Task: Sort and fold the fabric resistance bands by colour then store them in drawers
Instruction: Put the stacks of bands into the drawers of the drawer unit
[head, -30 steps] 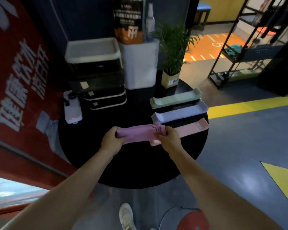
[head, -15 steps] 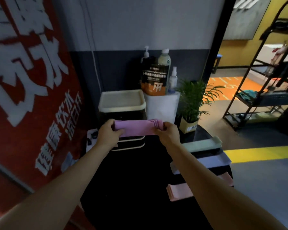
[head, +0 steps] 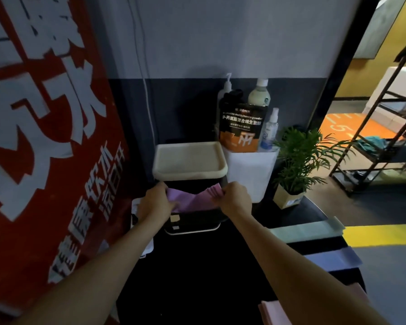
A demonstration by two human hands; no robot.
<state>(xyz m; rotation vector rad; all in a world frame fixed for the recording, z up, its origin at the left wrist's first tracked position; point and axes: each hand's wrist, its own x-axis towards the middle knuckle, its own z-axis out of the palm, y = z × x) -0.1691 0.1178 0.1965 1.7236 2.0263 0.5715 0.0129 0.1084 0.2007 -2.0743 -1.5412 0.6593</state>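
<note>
At the drawer unit (head: 192, 216), back of the round black table (head: 197, 273):
Change: purple folded bands (head: 192, 199) carried, within the last second, from low over the table front up to the unit's upper drawer, just under the cream tray top (head: 189, 160); stack now sagging in the middle between the two grips.
Meaning: sorting and folding of this colour judged complete; storing step under way, bundle not yet released; whether the drawer stands open, not discernible in the dark.
Left hand (head: 154, 202): fingers curled round the bundle's left end.
Right hand (head: 236, 199): pinching the right, layered end, edges fanned above the knuckles.
Piles left on the table, right side: three — one green stack (head: 307, 229), one lavender stack (head: 333, 258), one pink stack (head: 277, 310), well apart from the unit.
Drawer fronts with pale labels: two visible.
Behind, on the white box (head: 249, 174): three bottles, one black pouch; one potted plant (head: 295, 165) beside.
</note>
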